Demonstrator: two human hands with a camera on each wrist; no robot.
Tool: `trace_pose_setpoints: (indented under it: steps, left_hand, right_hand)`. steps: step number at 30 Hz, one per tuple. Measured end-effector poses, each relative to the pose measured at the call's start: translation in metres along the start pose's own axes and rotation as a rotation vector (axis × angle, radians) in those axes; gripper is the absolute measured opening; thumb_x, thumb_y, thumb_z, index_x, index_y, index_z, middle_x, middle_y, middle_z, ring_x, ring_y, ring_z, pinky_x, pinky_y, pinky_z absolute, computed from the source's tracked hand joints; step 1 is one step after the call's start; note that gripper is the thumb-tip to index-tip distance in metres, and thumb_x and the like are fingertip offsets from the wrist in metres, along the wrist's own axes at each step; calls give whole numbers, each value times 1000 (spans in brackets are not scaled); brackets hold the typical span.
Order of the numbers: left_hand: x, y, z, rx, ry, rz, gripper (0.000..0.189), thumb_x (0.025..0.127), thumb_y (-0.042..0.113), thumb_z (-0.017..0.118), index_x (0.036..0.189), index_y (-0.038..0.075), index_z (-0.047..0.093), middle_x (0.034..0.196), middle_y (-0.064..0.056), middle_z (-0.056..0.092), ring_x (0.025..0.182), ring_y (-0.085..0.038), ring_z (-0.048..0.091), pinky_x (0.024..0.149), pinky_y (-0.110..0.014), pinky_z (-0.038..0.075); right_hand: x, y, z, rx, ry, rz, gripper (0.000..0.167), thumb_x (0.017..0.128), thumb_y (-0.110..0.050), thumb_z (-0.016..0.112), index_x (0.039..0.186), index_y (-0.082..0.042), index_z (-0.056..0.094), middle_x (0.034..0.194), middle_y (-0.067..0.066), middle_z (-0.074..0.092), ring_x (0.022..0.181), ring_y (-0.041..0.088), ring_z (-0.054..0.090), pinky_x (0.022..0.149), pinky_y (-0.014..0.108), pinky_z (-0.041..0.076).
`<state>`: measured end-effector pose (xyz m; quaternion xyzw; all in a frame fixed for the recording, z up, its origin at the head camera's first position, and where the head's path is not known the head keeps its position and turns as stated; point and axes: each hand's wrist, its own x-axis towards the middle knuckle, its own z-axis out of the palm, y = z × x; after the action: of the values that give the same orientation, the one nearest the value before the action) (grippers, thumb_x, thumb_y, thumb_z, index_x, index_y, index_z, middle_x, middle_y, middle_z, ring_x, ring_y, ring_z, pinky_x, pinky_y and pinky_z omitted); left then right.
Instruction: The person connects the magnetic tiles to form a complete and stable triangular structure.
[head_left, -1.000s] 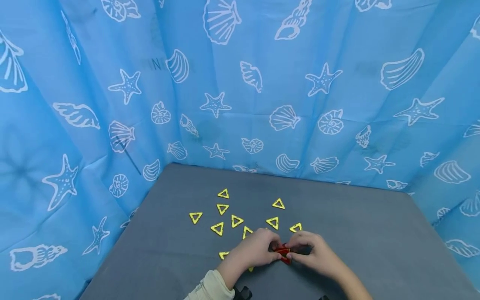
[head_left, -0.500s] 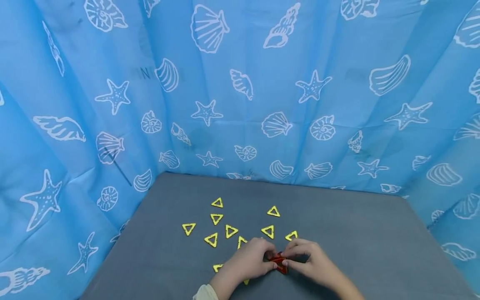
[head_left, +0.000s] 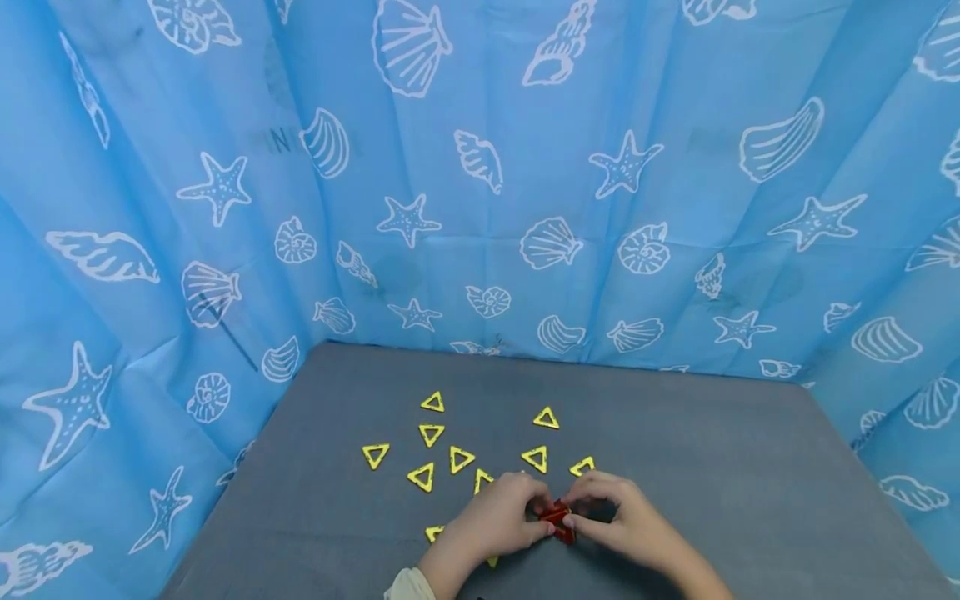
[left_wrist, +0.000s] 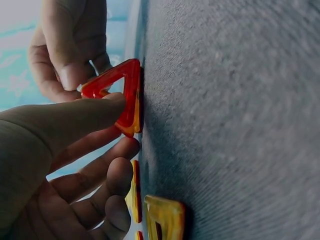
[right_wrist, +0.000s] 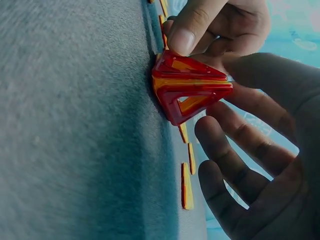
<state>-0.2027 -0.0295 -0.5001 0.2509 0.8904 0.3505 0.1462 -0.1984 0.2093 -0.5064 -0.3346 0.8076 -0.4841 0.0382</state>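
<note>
Both hands meet around a small peaked form of red, see-through triangular tiles [head_left: 558,523], standing on the grey table close to the front. My left hand [head_left: 498,521] pinches it from the left; in the left wrist view its thumb [left_wrist: 102,111] lies across one tile's triangular opening. From the other side my right hand [head_left: 626,521] pinches it near the top, its thumb crossing the peak in the right wrist view. Two red faces [right_wrist: 197,102] lean together there, with an orange-yellow edge between them. The right hand's other fingers are spread loosely. Part of the form is hidden behind fingers.
Several flat yellow triangle frames lie scattered beyond and left of the hands, among them one far tile [head_left: 433,402] and one at right [head_left: 582,466]. Others are partly under the left forearm, including a tile [head_left: 433,533]. A blue shell-print curtain [head_left: 480,208] encloses the table [head_left: 712,450].
The head view has shifted, so everything sits lower and slightly left than a second ago. Both hands stay on the red tiles, with only small finger shifts.
</note>
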Motion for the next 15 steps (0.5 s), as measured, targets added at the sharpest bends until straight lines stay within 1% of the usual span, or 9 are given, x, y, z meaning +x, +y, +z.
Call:
trace_pose_setpoints:
  steps: [4,7,10,12,15]
  left_hand:
    - [0,-4,-5,-49,9,20,12,91,19,86,99,16,78,86,11,69,74,1,58,69,-20,49]
    - [0,-7,-10,-96,13,20,13,92,17,85,103,13,79,90,9,71,76,2,60,71,-20,52]
    - [0,-8,-16,-131,34,19,14,94,18,83,106,11,79,95,6,73,80,1,62,74,-22,54]
    - [0,-9,-21,-145,51,14,15,95,18,82,108,10,79,97,3,74,82,0,64,75,-23,54]
    - [3,-8,-27,-157,76,9,17,95,18,81,109,9,79,98,2,75,81,-2,64,73,-23,53]
  right_hand:
    - [3,0,-7,-14,19,13,11,102,-13,73,110,-8,78,104,5,75,87,3,68,75,29,58]
    - [6,0,-14,-40,33,27,13,105,-13,68,110,-8,78,106,3,75,89,4,68,76,28,58]
    - [12,1,-23,-68,45,42,14,106,-12,66,111,-8,78,107,7,76,88,5,67,76,28,57]
    - [16,2,-29,-84,55,52,14,106,-13,66,112,-8,78,109,10,75,89,6,67,77,27,57]
    - [22,5,-36,-95,51,71,15,105,-12,67,115,-6,77,111,13,73,88,9,69,76,28,58]
